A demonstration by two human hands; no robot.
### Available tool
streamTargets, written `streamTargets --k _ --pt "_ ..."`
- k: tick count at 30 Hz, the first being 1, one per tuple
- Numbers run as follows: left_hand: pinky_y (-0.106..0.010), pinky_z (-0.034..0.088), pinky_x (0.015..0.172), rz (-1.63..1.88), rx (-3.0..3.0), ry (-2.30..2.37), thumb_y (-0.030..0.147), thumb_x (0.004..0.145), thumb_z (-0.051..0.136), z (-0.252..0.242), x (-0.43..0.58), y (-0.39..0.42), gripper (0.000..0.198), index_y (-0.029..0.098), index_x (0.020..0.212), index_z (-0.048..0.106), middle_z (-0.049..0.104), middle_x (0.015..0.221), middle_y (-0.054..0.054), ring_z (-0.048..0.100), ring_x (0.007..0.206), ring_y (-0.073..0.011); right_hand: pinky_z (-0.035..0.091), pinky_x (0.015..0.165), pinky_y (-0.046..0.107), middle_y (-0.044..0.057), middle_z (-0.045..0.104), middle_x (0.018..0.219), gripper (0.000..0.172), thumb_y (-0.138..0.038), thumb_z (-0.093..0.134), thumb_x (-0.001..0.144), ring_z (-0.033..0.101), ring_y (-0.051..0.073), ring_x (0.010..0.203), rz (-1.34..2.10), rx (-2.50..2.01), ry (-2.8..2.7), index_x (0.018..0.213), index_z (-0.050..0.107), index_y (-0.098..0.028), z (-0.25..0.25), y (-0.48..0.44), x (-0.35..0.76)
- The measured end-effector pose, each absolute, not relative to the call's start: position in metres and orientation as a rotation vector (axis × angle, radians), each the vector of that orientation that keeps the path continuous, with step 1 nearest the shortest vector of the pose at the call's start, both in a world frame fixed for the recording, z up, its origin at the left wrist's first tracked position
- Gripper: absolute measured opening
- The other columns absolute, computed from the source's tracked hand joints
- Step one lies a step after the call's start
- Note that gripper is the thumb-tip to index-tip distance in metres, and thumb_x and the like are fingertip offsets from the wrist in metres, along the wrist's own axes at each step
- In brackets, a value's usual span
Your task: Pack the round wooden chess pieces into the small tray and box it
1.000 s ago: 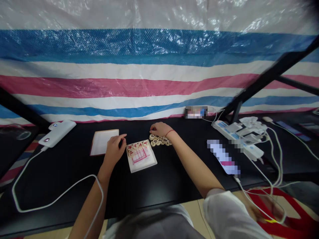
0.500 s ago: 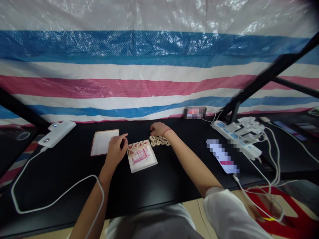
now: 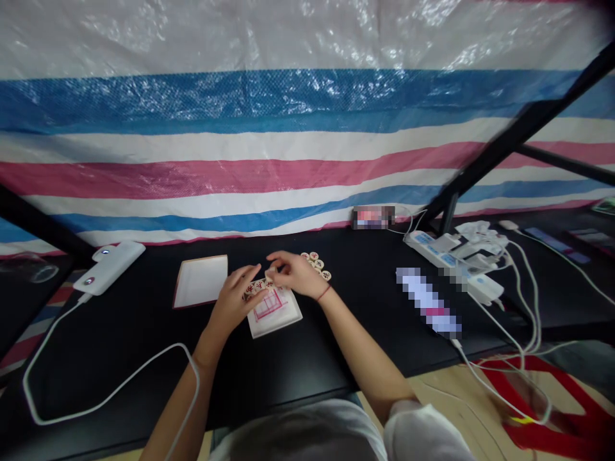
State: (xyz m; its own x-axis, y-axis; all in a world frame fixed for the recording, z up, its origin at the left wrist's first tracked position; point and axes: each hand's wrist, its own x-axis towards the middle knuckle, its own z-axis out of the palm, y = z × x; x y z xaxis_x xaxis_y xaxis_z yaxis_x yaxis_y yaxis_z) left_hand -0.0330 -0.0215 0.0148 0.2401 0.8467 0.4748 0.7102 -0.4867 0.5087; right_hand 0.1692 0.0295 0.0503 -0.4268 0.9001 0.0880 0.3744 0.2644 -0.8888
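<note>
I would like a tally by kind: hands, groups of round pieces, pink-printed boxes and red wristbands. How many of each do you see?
Hands: 2 (left hand, right hand)
Groups of round pieces: 2 (boxed pieces, loose pieces)
Pink-printed box: 1
Red wristband: 1
Total: 6

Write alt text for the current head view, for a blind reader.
A left hand and right hand are side by side over a white box holding discs with red characters, on a black table. Loose discs lie beyond the right hand; a white tray lies left.

White sleeve [image 3: 419, 428], red bracelet [image 3: 324, 294]
</note>
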Motion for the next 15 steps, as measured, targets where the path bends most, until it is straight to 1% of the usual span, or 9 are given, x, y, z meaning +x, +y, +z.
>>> streamTargets --k 4,8,10,13,14,15 --pt "-0.036 0.051 0.095 1.044 2.357 1.365 0.031 0.092 0.05 0.01 -0.026 -0.024 0.032 0.026 0.123 0.058 0.063 0.115 -0.008 0.062 0.107 -0.0207 0.05 0.062 0.022 0.003 0.069 0.091 0.038 -0.032 0.066 0.076 0.062 0.009 0.063 1.211 -1.016 -1.735 0.111 0.06 -0.019 0.028 0.005 0.153" --pt "-0.034 0.053 0.094 1.078 2.381 1.356 0.031 0.093 0.05 0.007 -0.026 -0.024 0.031 0.027 0.122 0.058 0.064 0.112 -0.006 0.063 0.105 -0.0197 0.051 0.06 0.023 0.003 0.07 0.092 0.037 -0.037 0.071 0.073 0.061 0.01 0.063 1.213 -1.012 -1.63 0.105 0.063 -0.021 0.016 0.002 0.151" --pt "-0.032 0.055 0.091 1.084 2.366 1.366 0.032 0.093 0.05 0.007 -0.027 -0.023 0.031 0.028 0.123 0.057 0.064 0.111 -0.006 0.064 0.102 -0.0186 0.049 0.056 0.023 0.001 0.069 0.085 0.033 -0.039 0.07 0.074 0.059 0.01 0.059 1.242 -1.017 -1.596 0.101 0.064 -0.022 0.013 0.003 0.151" --pt "-0.031 0.056 0.086 1.114 2.338 1.387 0.034 0.093 0.05 0.007 -0.03 -0.021 0.03 0.028 0.122 0.058 0.063 0.111 -0.006 0.065 0.099 -0.0181 0.047 0.05 0.023 -0.003 0.062 0.065 0.027 -0.041 0.066 0.079 0.056 0.011 0.052 1.267 -1.06 -1.569 0.099 0.065 -0.024 0.01 0.003 0.151" --pt "-0.031 0.056 0.086 1.135 2.326 1.404 0.034 0.093 0.051 0.006 -0.032 -0.02 0.028 0.028 0.118 0.06 0.063 0.11 -0.006 0.065 0.099 -0.0183 0.047 0.05 0.023 -0.003 0.061 0.063 0.025 -0.041 0.065 0.08 0.055 0.011 0.051 1.243 -1.069 -1.572 0.099 0.065 -0.024 0.01 0.003 0.151" --pt "-0.032 0.056 0.087 1.157 2.312 1.426 0.034 0.093 0.051 0.006 -0.033 -0.02 0.024 0.027 0.113 0.062 0.062 0.109 -0.006 0.065 0.099 -0.0187 0.048 0.051 0.024 -0.002 0.063 0.066 0.023 -0.039 0.064 0.081 0.057 0.012 0.053 1.196 -1.069 -1.586 0.098 0.065 -0.024 0.01 0.003 0.151"
